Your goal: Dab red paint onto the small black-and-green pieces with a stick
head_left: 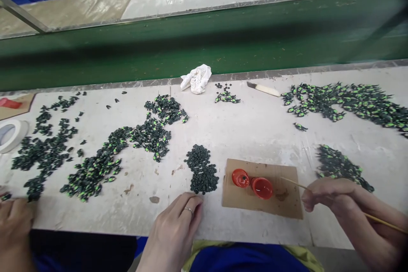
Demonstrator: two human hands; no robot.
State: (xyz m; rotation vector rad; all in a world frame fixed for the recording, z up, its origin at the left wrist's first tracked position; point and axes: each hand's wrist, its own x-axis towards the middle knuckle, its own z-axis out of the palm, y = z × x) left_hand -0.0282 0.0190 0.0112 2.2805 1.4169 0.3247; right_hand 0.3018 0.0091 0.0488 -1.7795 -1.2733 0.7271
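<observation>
My left hand [177,229], with a ring on one finger, rests at the table's near edge with its fingers curled together. Whatever lies under its fingertips is hidden. Just beyond it is a pile of small dark discs [204,174]. In my right hand [347,208] is a thin wooden stick [293,182], its tip pointing left over a piece of cardboard [287,210]. On that cardboard stand a red cup [262,188] holding red liquid and a smaller red lid [239,177] with a dark speck in it. Small black-and-green figures [342,163] lie beyond my right hand.
More black-and-green pieces [95,170] spread leftward, and a large heap [350,97] lies far right. A brush [264,89] and crumpled white tissue [196,79] lie near the green belt [223,42]. Another person's hand [12,225] and a tape roll [19,134] are at left.
</observation>
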